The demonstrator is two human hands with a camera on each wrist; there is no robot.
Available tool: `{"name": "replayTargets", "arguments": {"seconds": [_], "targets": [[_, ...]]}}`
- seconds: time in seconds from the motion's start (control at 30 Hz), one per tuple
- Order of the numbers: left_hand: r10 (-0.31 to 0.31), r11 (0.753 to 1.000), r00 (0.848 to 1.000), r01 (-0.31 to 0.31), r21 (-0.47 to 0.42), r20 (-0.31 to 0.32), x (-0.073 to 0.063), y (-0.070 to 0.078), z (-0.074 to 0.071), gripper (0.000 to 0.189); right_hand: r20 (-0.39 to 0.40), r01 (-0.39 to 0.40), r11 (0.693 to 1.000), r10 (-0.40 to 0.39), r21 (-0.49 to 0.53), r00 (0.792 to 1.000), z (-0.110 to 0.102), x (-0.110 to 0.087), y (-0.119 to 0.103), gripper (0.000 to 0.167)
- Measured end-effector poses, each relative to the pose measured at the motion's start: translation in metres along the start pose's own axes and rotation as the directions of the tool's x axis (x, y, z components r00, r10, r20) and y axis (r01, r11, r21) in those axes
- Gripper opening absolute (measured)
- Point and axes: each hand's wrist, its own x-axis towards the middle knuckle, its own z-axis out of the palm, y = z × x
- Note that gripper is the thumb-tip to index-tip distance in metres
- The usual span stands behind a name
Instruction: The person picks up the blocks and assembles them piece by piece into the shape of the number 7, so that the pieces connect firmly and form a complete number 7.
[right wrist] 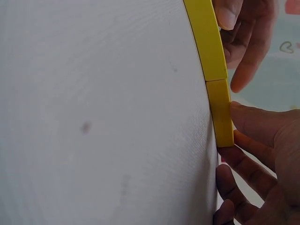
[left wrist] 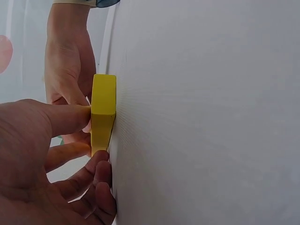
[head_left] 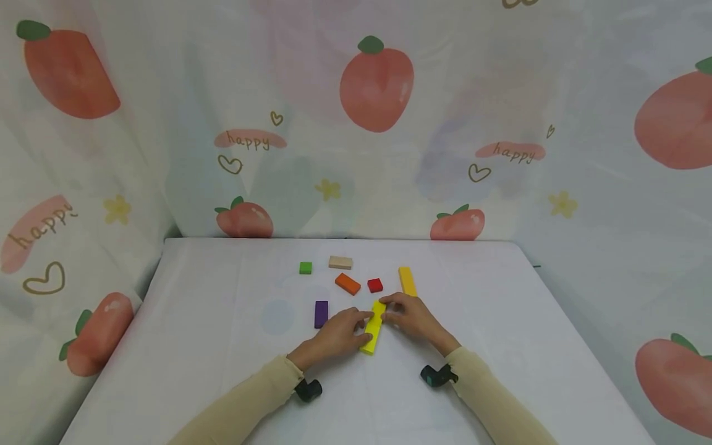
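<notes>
Head view: here on the desk (head_left: 222, 321), a near yellow block (head_left: 369, 344) and a far yellow block (head_left: 379, 306) meet end to end, right between my left grip (head_left: 342, 329) and my right grip (head_left: 411, 314); a purple block (head_left: 321, 314) lies beside my left. Left wrist view: thumb and fingers spread a little, touching the near yellow block; whether they squeeze, I can't tell. Right wrist view: there's the seam, and my right grip, nearly closed, pinches the far yellow block's end.

I have the left forearm (head_left: 239, 398) and right forearm (head_left: 497, 395) angled inward, the left hand (head_left: 340, 330) and right hand (head_left: 413, 318) close together, each pinching with thumb (left wrist: 70, 119) and bent fingers (left wrist: 79, 180).
</notes>
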Motion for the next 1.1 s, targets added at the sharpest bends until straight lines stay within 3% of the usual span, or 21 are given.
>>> {"name": "replayTargets", "arguments": {"seconds": [0.27,0.6,1.1], "targets": [[0.024,1.0,0.999,-0.024,0.006,0.022,0.002,0.002,-0.002,0.05,0.009,-0.025,1.0,0.025,0.005,1.0,0.0,-0.001,0.001,0.035],[0.006,1.0,1.0,-0.007,0.012,0.03,0.0,0.001,-0.002,0.049,0.036,-0.012,1.0,0.012,0.005,0.999,-0.003,-0.005,-0.004,0.037],[0.01,1.0,0.999,-0.009,-0.009,0.042,0.004,0.0,-0.006,0.049,-0.028,0.076,0.997,-0.076,0.006,0.997,-0.042,0.006,-0.002,0.038]]}}
